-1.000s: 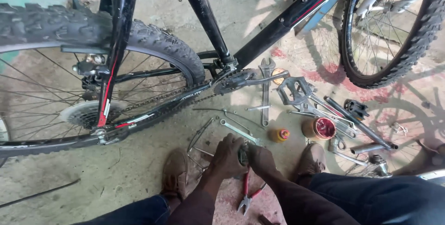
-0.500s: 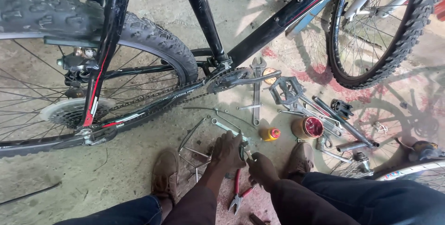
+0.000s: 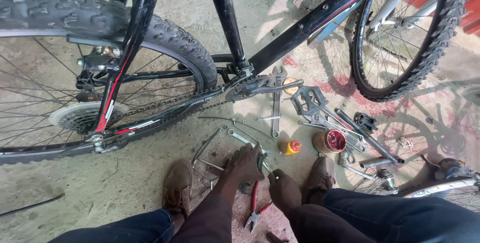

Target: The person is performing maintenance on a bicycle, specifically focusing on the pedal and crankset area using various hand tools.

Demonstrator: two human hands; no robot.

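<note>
While both arms reach down between the knees, the left hand (image 3: 245, 165) curls palm-down over a small metal part (image 3: 262, 162) on the concrete floor (image 3: 75, 193), its grip narrow around it; the right hand (image 3: 284, 189) rests fisted just beside, and what it holds cannot be told. Red-handled pliers (image 3: 254, 208) lie beneath the hands, spanners (image 3: 240, 137) just beyond the left one. A yellow bottle (image 3: 290, 147), a grease tin (image 3: 329, 141) and a pedal (image 3: 308, 101) lie near the bicycle (image 3: 225, 23). Compared with half a second ago, the hands sit closer together.
</note>
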